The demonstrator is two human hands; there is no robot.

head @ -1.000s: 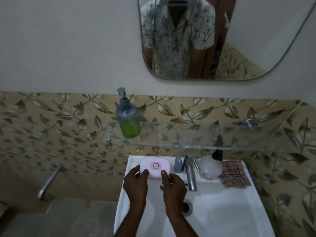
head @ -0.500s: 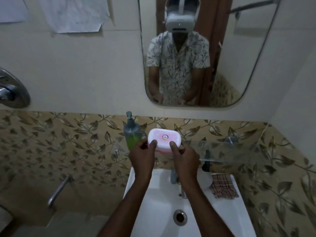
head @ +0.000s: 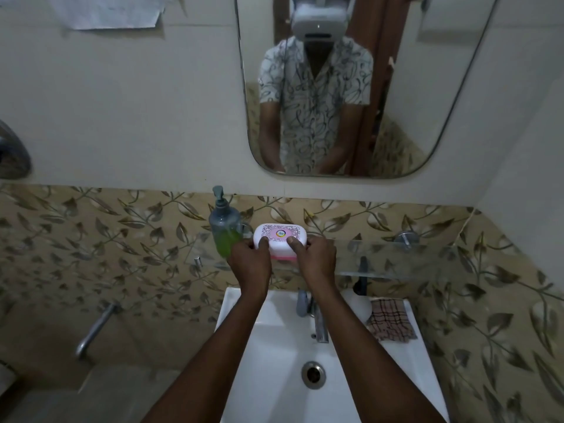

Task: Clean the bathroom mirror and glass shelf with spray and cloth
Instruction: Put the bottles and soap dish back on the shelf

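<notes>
My left hand (head: pixel 250 264) and my right hand (head: pixel 316 259) both grip a white and pink soap box (head: pixel 279 239) at the level of the glass shelf (head: pixel 396 257), near its left part. A pump bottle of green liquid (head: pixel 224 230) stands on the shelf just left of the box. The rounded mirror (head: pixel 412 102) hangs on the wall above. A checked cloth (head: pixel 390 319) lies on the right rim of the sink. A white spray bottle (head: pixel 360 303) with a dark head stands beside the cloth, partly hidden by my right arm.
The white sink (head: pixel 274 346) lies below, with a chrome tap (head: pixel 319 322) at its back and a drain (head: pixel 312 374) in the middle. A wall tap (head: pixel 94 331) sticks out at the lower left. A metal fitting (head: pixel 12 154) sits on the left wall.
Both hands have lifted the soap box from the back of the sink up to the glass shelf. The view has tilted up, so more of the mirror shows.
</notes>
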